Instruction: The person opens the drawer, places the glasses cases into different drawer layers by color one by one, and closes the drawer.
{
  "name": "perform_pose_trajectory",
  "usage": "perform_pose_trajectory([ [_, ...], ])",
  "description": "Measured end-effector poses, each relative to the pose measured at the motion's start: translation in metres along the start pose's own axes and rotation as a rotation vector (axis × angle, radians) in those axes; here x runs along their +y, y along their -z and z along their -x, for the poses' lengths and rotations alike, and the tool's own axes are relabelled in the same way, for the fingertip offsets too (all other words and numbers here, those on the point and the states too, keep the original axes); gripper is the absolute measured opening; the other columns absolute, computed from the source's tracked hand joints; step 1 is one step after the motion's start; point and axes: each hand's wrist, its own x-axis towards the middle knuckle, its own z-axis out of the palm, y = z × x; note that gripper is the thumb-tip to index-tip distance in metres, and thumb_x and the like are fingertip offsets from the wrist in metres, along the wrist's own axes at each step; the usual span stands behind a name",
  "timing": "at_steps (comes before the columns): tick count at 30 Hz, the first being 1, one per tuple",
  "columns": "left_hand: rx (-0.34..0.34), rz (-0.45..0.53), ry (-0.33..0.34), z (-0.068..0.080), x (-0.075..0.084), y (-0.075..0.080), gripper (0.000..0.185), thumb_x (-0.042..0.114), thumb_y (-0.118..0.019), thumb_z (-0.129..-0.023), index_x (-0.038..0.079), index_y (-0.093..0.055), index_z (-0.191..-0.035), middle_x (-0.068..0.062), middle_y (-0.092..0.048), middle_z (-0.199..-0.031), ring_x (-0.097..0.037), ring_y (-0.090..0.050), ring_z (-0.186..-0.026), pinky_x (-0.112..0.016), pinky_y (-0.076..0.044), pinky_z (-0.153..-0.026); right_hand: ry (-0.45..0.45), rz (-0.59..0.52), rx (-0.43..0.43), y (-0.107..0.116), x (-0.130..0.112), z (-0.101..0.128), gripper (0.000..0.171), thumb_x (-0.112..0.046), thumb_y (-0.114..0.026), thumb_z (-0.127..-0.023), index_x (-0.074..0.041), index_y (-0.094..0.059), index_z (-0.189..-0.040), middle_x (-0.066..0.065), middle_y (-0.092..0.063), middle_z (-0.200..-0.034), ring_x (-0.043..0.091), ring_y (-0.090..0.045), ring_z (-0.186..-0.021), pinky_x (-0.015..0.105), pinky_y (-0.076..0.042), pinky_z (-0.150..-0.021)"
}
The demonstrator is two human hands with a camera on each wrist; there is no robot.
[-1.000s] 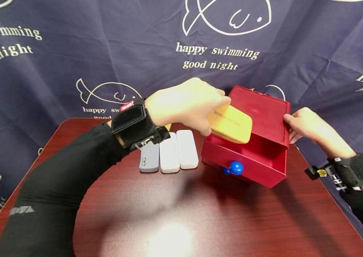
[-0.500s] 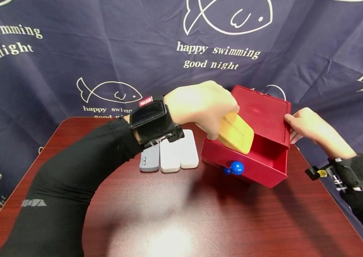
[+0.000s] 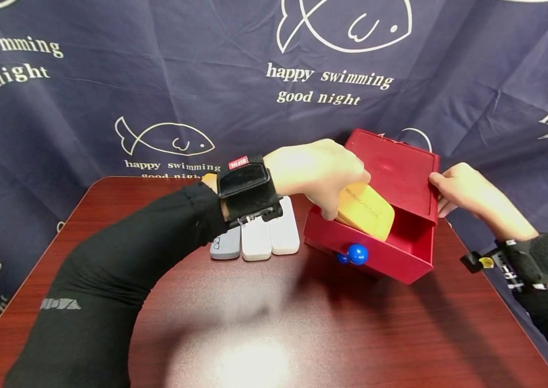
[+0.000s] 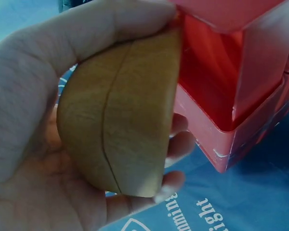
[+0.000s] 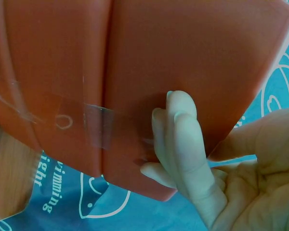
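My left hand (image 3: 320,172) grips a yellow oblong case (image 3: 365,210), tilted down into the pulled-out drawer (image 3: 400,253) of a red box (image 3: 397,172). In the left wrist view the yellow case (image 4: 123,115) fills my left hand (image 4: 48,120), thumb on top and fingers underneath, beside the red drawer (image 4: 221,125). A blue knob (image 3: 357,254) sits on the drawer front. My right hand (image 3: 463,188) holds the box's right side; in the right wrist view its fingers (image 5: 183,139) lie against the red wall (image 5: 159,72).
Three flat oblong cases lie side by side left of the box: one grey (image 3: 226,245) and two white (image 3: 256,241) (image 3: 285,231). The dark red table (image 3: 303,323) is backed by a navy printed cloth (image 3: 109,81).
My left hand moved right and down, tipping the yellow case from above the drawer into its opening. The right hand and the box stayed put.
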Motion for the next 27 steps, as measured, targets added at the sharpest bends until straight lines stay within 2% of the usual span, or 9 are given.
perform_pose_trajectory([
  [8,0.004,0.027,-0.029,-0.003,-0.006,0.000,0.065,0.032,-0.083,-0.073,0.025,-0.060,-0.133,0.005,-0.063,-0.127,-0.015,-0.057,-0.116,-0.034,-0.048,-0.101,0.010,0.012,0.006,0.000,-0.001,0.000,0.052,-0.019,-0.029,-0.101,0.017,-0.062,-0.083,0.003,-0.068,-0.058,0.013,-0.068,-0.047,0.031,-0.060,-0.052],
  [14,0.031,0.051,-0.055,-0.008,-0.007,-0.007,0.069,0.032,-0.085,-0.072,0.024,-0.060,-0.136,0.003,-0.063,-0.132,-0.017,-0.057,-0.122,-0.034,-0.047,-0.105,0.012,0.015,0.002,0.001,0.000,0.001,0.053,-0.019,-0.028,-0.102,0.017,-0.061,-0.082,0.004,-0.068,-0.058,0.012,-0.068,-0.047,0.030,-0.059,-0.052],
  [22,0.070,0.073,-0.062,-0.008,-0.011,-0.018,0.063,0.041,-0.083,-0.073,0.022,-0.063,-0.129,0.003,-0.065,-0.124,-0.018,-0.061,-0.112,-0.033,-0.049,-0.099,0.018,0.033,0.011,0.000,0.000,0.001,0.053,-0.018,-0.030,-0.102,0.018,-0.063,-0.081,0.005,-0.068,-0.059,0.014,-0.068,-0.047,0.030,-0.059,-0.052],
  [27,0.034,0.112,-0.073,-0.006,-0.012,-0.017,0.056,0.042,-0.083,-0.073,0.021,-0.065,-0.122,0.003,-0.067,-0.116,-0.017,-0.060,-0.107,-0.032,-0.049,-0.094,0.021,0.029,0.010,0.001,0.000,0.001,0.054,-0.019,-0.030,-0.103,0.019,-0.062,-0.084,0.006,-0.069,-0.060,0.014,-0.069,-0.048,0.031,-0.059,-0.052],
])
